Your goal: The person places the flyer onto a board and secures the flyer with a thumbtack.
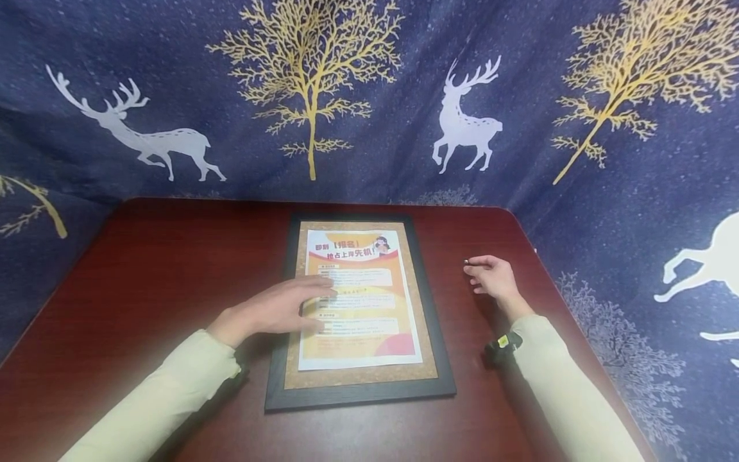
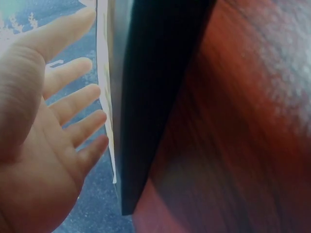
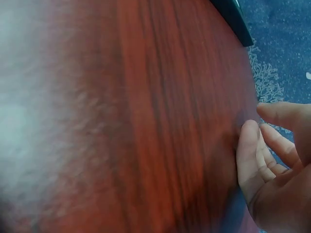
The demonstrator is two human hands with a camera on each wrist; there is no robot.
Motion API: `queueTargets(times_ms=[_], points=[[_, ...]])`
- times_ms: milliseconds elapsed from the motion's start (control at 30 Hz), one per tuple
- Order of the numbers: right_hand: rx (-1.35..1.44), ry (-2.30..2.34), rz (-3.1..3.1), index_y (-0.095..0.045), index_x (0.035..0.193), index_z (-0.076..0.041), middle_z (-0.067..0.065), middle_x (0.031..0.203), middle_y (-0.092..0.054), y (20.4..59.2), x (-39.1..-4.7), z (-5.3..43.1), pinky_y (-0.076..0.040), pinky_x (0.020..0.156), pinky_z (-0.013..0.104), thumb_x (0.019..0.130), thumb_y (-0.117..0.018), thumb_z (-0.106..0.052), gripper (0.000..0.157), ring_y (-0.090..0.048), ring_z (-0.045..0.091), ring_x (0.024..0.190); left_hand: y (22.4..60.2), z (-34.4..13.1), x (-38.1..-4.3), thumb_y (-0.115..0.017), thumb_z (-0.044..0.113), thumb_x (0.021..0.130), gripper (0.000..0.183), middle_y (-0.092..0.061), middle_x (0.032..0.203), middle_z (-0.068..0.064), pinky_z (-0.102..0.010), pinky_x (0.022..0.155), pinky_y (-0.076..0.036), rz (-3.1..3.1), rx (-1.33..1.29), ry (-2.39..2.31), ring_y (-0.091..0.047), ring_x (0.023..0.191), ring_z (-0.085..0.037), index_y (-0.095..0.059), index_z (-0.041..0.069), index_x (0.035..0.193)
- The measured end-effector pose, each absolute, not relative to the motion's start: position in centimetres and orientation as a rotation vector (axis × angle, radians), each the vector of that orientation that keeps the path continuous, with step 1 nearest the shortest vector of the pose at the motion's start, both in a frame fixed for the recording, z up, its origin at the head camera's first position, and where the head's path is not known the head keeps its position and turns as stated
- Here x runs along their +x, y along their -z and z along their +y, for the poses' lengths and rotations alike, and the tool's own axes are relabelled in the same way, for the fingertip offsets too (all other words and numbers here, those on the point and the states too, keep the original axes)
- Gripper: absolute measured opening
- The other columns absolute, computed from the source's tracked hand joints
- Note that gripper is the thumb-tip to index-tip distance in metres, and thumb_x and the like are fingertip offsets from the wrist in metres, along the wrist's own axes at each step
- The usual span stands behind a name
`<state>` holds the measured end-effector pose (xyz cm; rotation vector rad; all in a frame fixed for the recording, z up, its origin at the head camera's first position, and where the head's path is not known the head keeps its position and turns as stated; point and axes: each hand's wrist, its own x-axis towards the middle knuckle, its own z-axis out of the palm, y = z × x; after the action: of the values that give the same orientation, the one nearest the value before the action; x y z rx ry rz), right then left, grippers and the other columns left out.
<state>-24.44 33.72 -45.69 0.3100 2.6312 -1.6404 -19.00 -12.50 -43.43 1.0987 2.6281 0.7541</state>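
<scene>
A printed poster [image 1: 360,353] in orange, pink and white lies on a cork board [image 1: 369,378] with a black frame [image 1: 358,397]. Over the poster's left half, my left hand [image 1: 283,307] is spread with fingers fairly straight. In the left wrist view the same hand [image 2: 43,131] shows its bare palm and fingertips right by the board's edge. My right hand [image 1: 492,279], to the right of the frame, pinches a tiny dark object [image 1: 466,261] between thumb and fingertips; its kind I cannot tell. The right wrist view shows that hand [image 3: 277,165] low over the table, the object hidden.
The board lies on a dark red wooden table [image 1: 173,269]. Behind and to the right hangs a blue cloth [image 1: 381,147] printed with deer and golden trees. A black wrist device [image 1: 502,346] sits at the right cuff.
</scene>
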Motion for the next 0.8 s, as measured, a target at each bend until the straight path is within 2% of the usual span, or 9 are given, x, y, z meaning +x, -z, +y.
queueTargets(times_ms=[167,533,800], points=[[0.314,1.659,2.611,-0.061,0.125,0.008,-0.007,0.081,-0.070,45.6,-24.9,33.7,-0.056,0.052,0.024,0.092,-0.071,-0.010,0.039,-0.060,0.006,0.061,43.6,-12.3,-19.2,-0.080,0.038,0.086,0.065,-0.045,0.154,-0.006,-0.048,0.118,-0.027,2.616,1.112,-0.753,-0.033,0.146,-0.026,-0.058,0.014,0.143],[0.289,1.575,2.692,-0.062,0.122,0.008,-0.003,0.075,-0.068,46.0,-25.7,33.4,-0.055,0.046,0.024,0.092,-0.070,-0.006,0.034,-0.055,0.004,0.054,43.8,-11.9,-19.4,-0.080,0.040,0.084,0.068,-0.041,0.157,-0.006,-0.051,0.120,-0.021,2.593,1.124,-0.766,-0.027,0.149,-0.031,-0.057,0.016,0.143],[0.309,1.508,2.757,-0.066,0.119,0.005,-0.003,0.073,-0.066,46.6,-26.0,33.4,-0.056,0.047,0.028,0.091,-0.071,-0.009,0.031,-0.055,0.007,0.052,44.4,-11.8,-19.3,-0.080,0.040,0.084,0.066,-0.041,0.157,-0.006,-0.052,0.120,-0.021,2.600,1.108,-0.767,-0.024,0.149,-0.031,-0.059,0.016,0.142]])
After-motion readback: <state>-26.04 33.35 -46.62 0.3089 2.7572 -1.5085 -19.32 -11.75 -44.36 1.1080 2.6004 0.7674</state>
